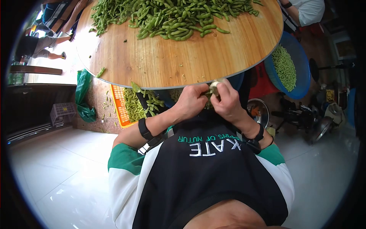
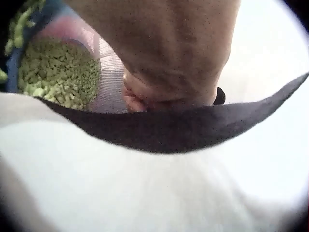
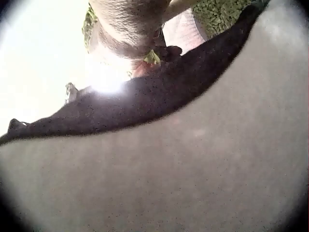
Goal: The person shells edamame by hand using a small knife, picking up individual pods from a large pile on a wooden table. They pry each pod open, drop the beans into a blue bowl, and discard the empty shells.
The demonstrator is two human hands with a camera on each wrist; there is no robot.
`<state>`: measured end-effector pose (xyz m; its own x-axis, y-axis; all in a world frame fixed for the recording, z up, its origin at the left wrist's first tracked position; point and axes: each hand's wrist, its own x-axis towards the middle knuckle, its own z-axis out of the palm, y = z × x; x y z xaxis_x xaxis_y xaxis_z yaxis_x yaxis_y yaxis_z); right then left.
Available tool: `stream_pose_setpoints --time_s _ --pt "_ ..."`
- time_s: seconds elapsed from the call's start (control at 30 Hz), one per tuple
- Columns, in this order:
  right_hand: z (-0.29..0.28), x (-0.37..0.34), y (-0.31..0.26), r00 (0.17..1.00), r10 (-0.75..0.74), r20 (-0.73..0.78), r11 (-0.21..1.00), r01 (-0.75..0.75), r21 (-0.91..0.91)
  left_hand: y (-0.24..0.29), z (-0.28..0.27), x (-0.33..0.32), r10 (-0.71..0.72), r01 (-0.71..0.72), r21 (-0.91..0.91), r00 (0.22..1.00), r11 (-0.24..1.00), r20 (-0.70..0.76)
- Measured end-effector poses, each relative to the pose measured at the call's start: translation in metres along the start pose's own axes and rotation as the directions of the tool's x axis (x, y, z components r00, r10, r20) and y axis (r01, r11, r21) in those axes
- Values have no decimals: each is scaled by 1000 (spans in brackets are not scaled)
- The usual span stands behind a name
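Close in front of the chest, just below the near table edge, both hands meet at a small green soybean pod (image 3: 153, 57). The left hand (image 1: 190, 102) has its thumb and forefinger curled together at the pod. From the other side the right hand (image 1: 230, 102) pinches it, and a pale covering (image 1: 214, 87) shows on one of its fingertips. Most of the pod is hidden by fingers. Beneath the hands, shelled green beans (image 2: 58, 72) lie in a basin, seen in the left wrist view. Dark bands blot out much of both wrist views.
A heap of soybean pods (image 1: 179, 19) covers the far part of the round wooden table (image 1: 152, 61). An orange basket (image 1: 118, 105) of pods stands at left, near a green plastic bag (image 1: 82, 95). At right, a blue basin (image 1: 301, 57) holds shelled beans beside something red (image 1: 260, 82).
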<state>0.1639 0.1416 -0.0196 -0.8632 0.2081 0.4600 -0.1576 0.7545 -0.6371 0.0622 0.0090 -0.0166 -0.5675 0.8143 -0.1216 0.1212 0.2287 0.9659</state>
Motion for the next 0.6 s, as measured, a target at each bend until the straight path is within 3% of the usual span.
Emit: stream_pose_setpoints --time_s 0.07,0.1,0.17,0.2,0.27,0.4,0.43,0.5,0.53,0.6 --pt "-5 2 5 997 79 -14 996 -79 38 5 -9 -4 69 -94 248 992 964 107" --pt "-6 0 9 985 172 -30 979 -167 118 0 -10 -5 70 -95 251 992 963 106" --pt "-5 -2 9 956 290 -46 932 -271 240 -12 -8 -8 270 -277 230 961 933 61" --pt "-4 -3 8 955 293 -50 932 -273 240 -9 -8 -10 271 -279 230 960 932 67" --pt "1 -2 7 968 245 -54 943 -225 246 3 -8 -16 162 -161 62 987 985 -15" --pt "6 7 -8 980 196 -40 949 -179 259 12 -17 -23 116 -117 -31 993 993 -30" --pt "5 10 -12 968 250 29 904 -244 351 20 -22 -27 282 -275 119 958 954 -47" --pt "14 10 -14 983 181 35 917 -182 355 23 -29 -28 577 -538 331 816 775 -24" --pt "17 12 -14 993 110 37 930 -116 350 26 -37 -32 578 -539 336 816 772 -20" --pt "13 15 -14 990 103 99 926 -132 355 41 -61 -46 399 -388 350 916 853 44"
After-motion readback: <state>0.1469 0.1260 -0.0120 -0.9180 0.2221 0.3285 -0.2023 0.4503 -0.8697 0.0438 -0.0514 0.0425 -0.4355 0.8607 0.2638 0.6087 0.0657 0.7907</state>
